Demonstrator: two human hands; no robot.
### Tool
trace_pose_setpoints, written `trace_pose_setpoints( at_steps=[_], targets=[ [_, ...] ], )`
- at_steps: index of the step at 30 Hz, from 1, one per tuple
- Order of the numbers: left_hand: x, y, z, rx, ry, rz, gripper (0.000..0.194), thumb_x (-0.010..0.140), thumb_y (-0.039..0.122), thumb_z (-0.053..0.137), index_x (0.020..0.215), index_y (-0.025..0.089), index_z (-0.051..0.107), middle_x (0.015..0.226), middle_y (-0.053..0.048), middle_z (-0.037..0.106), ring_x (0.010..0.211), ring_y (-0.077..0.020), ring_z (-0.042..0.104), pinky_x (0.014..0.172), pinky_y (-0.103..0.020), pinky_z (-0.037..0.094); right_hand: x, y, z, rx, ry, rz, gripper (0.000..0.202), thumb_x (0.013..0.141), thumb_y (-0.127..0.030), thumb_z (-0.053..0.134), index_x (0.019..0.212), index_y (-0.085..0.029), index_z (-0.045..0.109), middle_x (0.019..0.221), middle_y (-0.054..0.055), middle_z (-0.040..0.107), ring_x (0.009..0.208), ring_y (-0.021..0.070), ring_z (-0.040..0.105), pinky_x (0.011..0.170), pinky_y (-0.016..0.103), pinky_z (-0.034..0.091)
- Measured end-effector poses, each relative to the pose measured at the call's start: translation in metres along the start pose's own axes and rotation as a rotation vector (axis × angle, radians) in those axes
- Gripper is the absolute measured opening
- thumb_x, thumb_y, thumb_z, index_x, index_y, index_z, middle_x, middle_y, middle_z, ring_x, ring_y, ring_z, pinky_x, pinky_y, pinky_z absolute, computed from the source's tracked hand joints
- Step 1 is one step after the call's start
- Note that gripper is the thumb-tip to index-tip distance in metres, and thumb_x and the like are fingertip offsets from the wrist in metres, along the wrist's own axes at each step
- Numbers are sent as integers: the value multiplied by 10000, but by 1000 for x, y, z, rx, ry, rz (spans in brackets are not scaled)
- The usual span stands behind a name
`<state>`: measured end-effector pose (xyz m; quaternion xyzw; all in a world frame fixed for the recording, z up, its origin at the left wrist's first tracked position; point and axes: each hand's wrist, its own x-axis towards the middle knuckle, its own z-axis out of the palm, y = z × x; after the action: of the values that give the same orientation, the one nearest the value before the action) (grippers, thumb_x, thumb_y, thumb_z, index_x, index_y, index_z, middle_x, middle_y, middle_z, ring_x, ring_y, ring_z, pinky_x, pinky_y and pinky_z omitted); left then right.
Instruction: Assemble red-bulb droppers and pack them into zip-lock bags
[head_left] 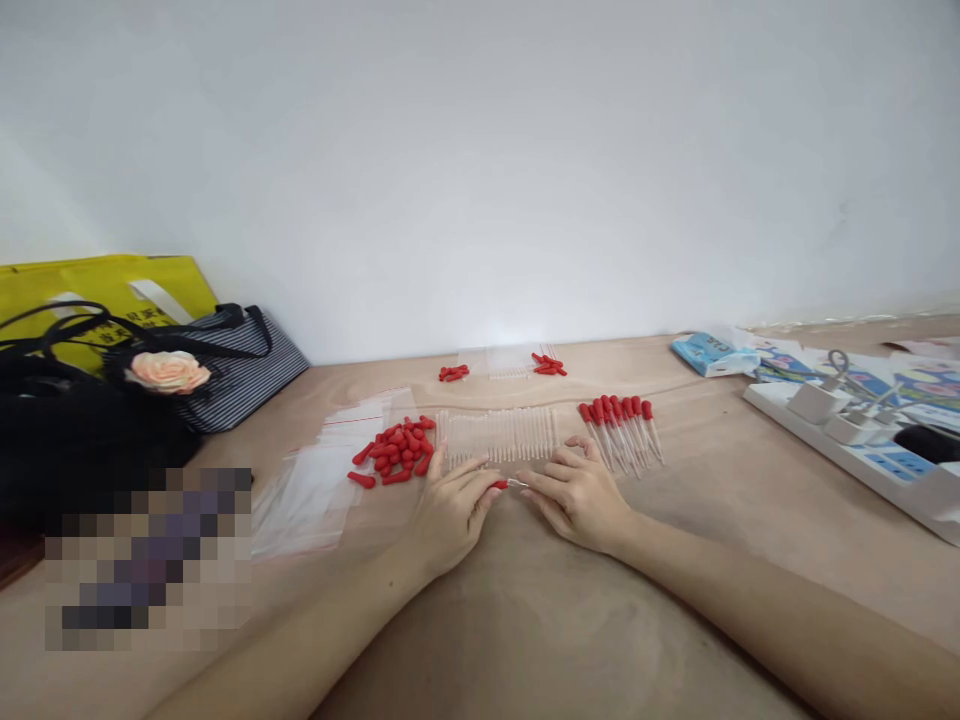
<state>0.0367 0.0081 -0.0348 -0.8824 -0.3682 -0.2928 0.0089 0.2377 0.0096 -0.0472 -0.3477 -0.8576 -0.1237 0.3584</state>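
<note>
My left hand (pixel 456 505) is closed on a red rubber bulb (pixel 499 485), mostly covered by its fingers. Facing it, my right hand (pixel 581 500) pinches a clear glass dropper tube (pixel 517 483), whose end meets the bulb or lies right at it; I cannot tell how far in it sits. Just beyond both hands lies a row of bare glass tubes (pixel 499 432). A heap of red bulbs (pixel 394 450) is left of the row. To the right, several droppers with red bulbs (pixel 619 420) lie side by side.
Clear plastic bags (pixel 307 495) are spread at the left. More red bulbs (pixel 550 364) and tubes lie near the wall. Bags, one striped (pixel 240 375) and one yellow (pixel 172 275), stand far left. A white power strip (pixel 847 450) and a blue packet (pixel 712 353) are at right.
</note>
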Motion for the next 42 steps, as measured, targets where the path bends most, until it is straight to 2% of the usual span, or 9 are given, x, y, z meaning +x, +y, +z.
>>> trace_pose_setpoints(
  at_steps=[6, 11, 18, 23, 27, 31, 36, 42],
  targets=[
    [2, 4, -1, -119, 5, -137, 195, 886, 231, 366, 892, 204, 560, 864, -9, 668, 826, -147, 605, 1019, -507, 106, 3, -9, 0, -17, 89, 2, 200, 828, -226, 472, 956, -206, 624, 553, -22, 581, 636, 127, 449, 867, 394, 196],
    [3, 2, -3, -189, -28, -175, 193, 878, 274, 391, 830, 205, 565, 777, 12, 664, 743, -139, 602, 1007, -506, 119, 4, -11, 1, -18, 41, -12, 203, 836, -218, 439, 924, -209, 621, 545, -18, 576, 638, 131, 443, 881, 401, 188],
    [0, 4, -5, -136, -24, -79, 166, 855, 238, 426, 786, 197, 571, 745, 25, 657, 715, -128, 601, 1014, -486, 106, 4, -6, -1, -48, -11, -120, 186, 842, -209, 426, 810, -196, 608, 559, -15, 581, 662, 134, 427, 898, 418, 170],
    [2, 7, -6, -95, -50, -18, 187, 853, 217, 415, 748, 193, 568, 710, 23, 649, 710, -133, 598, 1011, -495, 96, 3, -4, 0, -87, -23, -235, 202, 820, -113, 391, 839, -167, 585, 541, -19, 551, 667, 136, 417, 920, 428, 155],
    [2, 9, -5, -62, -73, 15, 188, 852, 222, 419, 731, 186, 558, 685, 21, 640, 710, -138, 589, 1008, -509, 88, 3, -4, 3, -86, -37, -258, 219, 813, -101, 373, 800, -169, 581, 539, -15, 547, 655, 135, 417, 914, 423, 172],
    [3, 9, -4, -51, -45, 23, 168, 854, 226, 428, 759, 186, 561, 723, 18, 655, 709, -131, 599, 1019, -506, 79, 6, -7, 3, -77, -30, -210, 230, 832, -123, 376, 778, -182, 592, 545, -17, 568, 644, 128, 425, 915, 408, 184],
    [3, 4, -8, -42, 64, 19, 146, 848, 239, 458, 786, 200, 584, 785, 15, 683, 730, -124, 624, 1038, -479, 91, 7, 2, -3, -61, -8, -109, 195, 860, -263, 437, 834, -201, 620, 637, -4, 629, 698, 133, 471, 925, 414, 181],
    [3, -3, -10, 45, 109, 99, 101, 809, 249, 535, 871, 239, 614, 786, 31, 703, 847, -166, 623, 1042, -490, 73, 1, 14, -5, 3, -33, -81, 195, 858, -250, 438, 812, -206, 622, 660, -3, 641, 725, 139, 483, 931, 434, 168]
  ],
)
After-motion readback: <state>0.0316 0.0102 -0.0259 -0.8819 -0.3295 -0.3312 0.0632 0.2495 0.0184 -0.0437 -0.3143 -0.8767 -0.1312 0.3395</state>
